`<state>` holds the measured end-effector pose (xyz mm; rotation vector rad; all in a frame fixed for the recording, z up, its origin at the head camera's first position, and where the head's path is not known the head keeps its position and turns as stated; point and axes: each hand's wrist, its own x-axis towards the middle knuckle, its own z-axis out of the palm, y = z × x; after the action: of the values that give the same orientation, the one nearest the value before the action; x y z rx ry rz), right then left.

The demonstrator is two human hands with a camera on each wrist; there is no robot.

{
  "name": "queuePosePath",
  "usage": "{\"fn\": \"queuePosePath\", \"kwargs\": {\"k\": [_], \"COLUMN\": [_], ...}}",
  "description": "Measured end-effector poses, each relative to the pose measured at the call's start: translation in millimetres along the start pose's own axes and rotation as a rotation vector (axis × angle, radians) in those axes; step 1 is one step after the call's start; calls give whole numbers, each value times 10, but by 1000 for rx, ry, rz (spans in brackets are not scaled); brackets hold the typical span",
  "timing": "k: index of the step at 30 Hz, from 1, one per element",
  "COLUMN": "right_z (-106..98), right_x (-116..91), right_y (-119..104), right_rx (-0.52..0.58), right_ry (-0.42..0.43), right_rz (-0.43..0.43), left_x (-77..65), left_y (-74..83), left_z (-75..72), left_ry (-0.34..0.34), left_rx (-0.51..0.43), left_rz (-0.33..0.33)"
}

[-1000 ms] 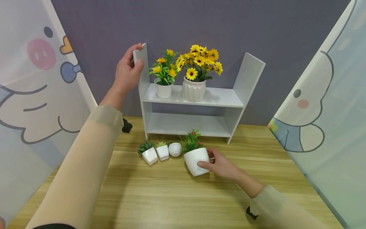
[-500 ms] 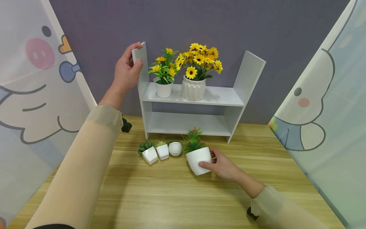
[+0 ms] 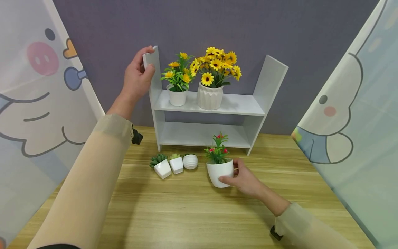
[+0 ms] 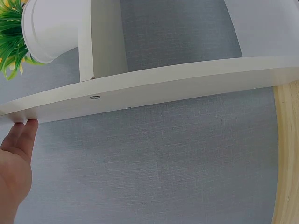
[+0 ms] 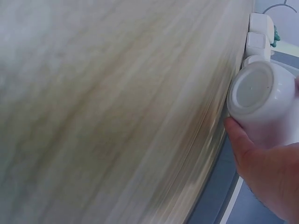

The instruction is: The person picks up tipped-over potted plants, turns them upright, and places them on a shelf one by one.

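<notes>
A: What's the right hand [image 3: 245, 180] doing?
B: Grasping the white pot [image 3: 219, 175], thumb across its near face, fingers round its right side. The pot is nearly upright, and its base [image 5: 252, 90] shows in the right wrist view.
A: Anything growing in it?
B: Green leaves [image 3: 218, 157] with red flowers [image 3: 220, 136] at the top and lower down.
A: And the left hand [image 3: 136, 76]?
B: Farther off and to the left, gripping the top of the shelf's left side panel [image 3: 152, 74], thumb on the near edge.
A: What lies close to the pot?
B: Three little pots in a row to its left on the table [image 3: 186, 214], tipped with their plants toward the far side. The leftmost holds a succulent [image 3: 158, 159].
A: Beyond those?
B: The shelf [image 3: 203, 134], standing at the far side of the table. Its upper board carries a plain pot [image 3: 178, 98] of yellow flowers at left and a ribbed pot [image 3: 210, 98] of sunflowers [image 3: 216, 65] just right of it.
A: Behind it all?
B: A grey wall [image 3: 199, 24], with cartoon sheets left and right.
</notes>
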<state>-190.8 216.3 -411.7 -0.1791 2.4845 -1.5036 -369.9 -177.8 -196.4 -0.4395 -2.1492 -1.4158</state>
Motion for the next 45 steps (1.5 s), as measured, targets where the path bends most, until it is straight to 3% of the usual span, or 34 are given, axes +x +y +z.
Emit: {"fn": "queuePosePath", "kwargs": {"k": [17, 34, 45], "right_z": [42, -9, 27], "right_x": [47, 138, 177], "right_y": [44, 135, 120], "right_rx": [144, 115, 91], "right_ry": [-16, -49, -20], "right_rz": [-62, -114, -63], "left_x": [-14, -14, 0], "left_y": [24, 7, 3], "left_z": [3, -23, -11], "left_ry": [-3, -12, -3], "left_rx": [22, 7, 17], "left_rz": [-14, -12, -10]}}
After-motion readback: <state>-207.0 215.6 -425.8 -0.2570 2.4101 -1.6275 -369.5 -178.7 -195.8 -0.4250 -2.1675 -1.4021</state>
